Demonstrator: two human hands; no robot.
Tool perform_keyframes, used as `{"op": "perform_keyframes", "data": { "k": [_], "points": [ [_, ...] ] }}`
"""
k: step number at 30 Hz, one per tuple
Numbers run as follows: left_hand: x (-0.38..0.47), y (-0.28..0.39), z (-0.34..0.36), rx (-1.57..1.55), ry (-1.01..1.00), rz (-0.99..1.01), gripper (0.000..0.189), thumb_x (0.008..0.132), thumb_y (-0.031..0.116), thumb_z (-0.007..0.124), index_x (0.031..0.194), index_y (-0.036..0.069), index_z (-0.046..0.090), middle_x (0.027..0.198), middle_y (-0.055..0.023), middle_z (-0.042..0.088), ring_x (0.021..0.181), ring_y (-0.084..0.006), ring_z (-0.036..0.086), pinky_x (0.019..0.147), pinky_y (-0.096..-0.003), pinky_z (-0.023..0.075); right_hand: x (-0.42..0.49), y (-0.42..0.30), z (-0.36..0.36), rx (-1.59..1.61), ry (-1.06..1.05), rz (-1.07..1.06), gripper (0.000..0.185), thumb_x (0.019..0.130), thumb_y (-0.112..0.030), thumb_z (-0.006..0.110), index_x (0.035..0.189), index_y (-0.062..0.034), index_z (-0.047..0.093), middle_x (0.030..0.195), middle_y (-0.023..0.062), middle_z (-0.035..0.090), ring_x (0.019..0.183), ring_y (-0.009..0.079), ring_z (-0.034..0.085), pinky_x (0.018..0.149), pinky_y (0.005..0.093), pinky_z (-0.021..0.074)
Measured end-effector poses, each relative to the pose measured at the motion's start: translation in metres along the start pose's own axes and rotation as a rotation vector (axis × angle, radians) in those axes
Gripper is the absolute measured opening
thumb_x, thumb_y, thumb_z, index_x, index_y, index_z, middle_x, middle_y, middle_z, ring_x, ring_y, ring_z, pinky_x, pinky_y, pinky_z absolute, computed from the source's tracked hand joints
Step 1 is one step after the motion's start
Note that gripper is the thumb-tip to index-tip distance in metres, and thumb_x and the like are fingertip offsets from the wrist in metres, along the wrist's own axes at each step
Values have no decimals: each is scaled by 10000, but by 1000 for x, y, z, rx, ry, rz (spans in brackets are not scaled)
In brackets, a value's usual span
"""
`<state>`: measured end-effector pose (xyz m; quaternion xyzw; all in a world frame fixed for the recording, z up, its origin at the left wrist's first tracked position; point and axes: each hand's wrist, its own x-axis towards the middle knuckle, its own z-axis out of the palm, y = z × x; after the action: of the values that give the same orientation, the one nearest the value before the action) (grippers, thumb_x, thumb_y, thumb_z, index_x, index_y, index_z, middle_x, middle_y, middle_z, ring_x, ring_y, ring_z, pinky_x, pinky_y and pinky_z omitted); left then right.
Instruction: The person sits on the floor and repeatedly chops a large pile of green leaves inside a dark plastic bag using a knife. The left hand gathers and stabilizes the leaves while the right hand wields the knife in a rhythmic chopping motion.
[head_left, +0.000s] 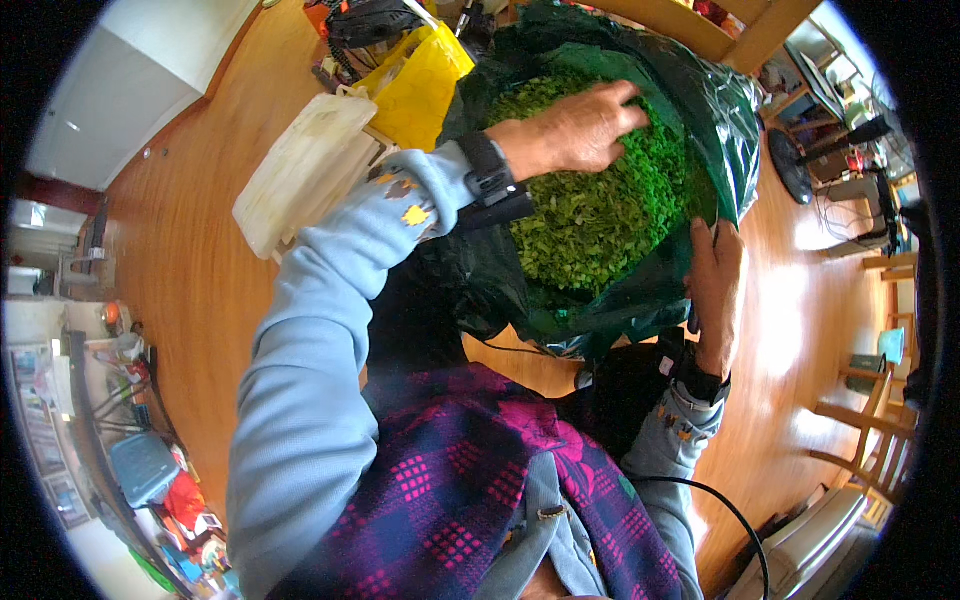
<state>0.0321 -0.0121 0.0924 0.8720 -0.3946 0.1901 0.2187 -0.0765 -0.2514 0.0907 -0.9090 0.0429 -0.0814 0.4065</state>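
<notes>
A large dark green plastic bag (630, 304) stands open before me, filled with small green leaf-like pieces (592, 232). The pieces are duller in the middle and brighter green along the right side. My left hand (574, 131) is over the upper part of the heap, fingers bent and blurred; whether they hold any pieces is hidden. At the bag's right rim, my right hand (716, 292) grips the plastic between thumb and fingers. Both wrists wear dark bands.
A yellow bag (420, 82) and a whitish plastic container (307, 172) stand left of the green bag. Wooden furniture (772, 34) borders its far side. A thin black cable (720, 499) runs by my right arm. Wooden chairs (862, 427) are at the right.
</notes>
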Motion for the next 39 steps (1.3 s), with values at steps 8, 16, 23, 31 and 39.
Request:
{"op": "perform_keyframes", "data": {
  "k": [8,16,23,31,39],
  "points": [
    [3,13,-6,13,164,-25,180,846,58,593,1026,50,580,872,-130,600,893,-362,631,692,-438,538,4,-6,3,-8,12,-9,297,964,-212,568,826,38,488,693,265,469,585,323,441,576,435,405],
    [-3,3,-11,-11,269,74,195,833,179,688,967,42,653,987,-137,632,884,-313,652,751,-419,541,1,-6,3,-24,20,-10,313,957,-222,585,802,33,493,669,227,449,588,278,438,580,428,402],
    [-30,-74,-51,-16,566,-314,159,899,234,631,903,83,679,766,-126,687,678,-328,680,643,-421,551,2,-4,4,-6,22,9,318,958,-230,586,805,31,491,677,212,447,598,255,440,580,422,399],
    [-53,-177,-26,3,-185,-806,960,739,656,732,1319,-82,528,1300,-287,564,1230,-339,558,996,-375,455,4,-1,5,-47,4,18,320,959,-244,577,819,32,498,699,234,468,607,308,457,588,437,399],
    [-74,-218,15,-400,-228,-898,442,927,353,649,1292,111,588,1272,-127,627,1185,-312,579,970,-385,450,4,-1,7,-39,-5,16,278,956,-224,568,852,30,519,731,252,503,638,361,505,605,457,407]
  ]
}}
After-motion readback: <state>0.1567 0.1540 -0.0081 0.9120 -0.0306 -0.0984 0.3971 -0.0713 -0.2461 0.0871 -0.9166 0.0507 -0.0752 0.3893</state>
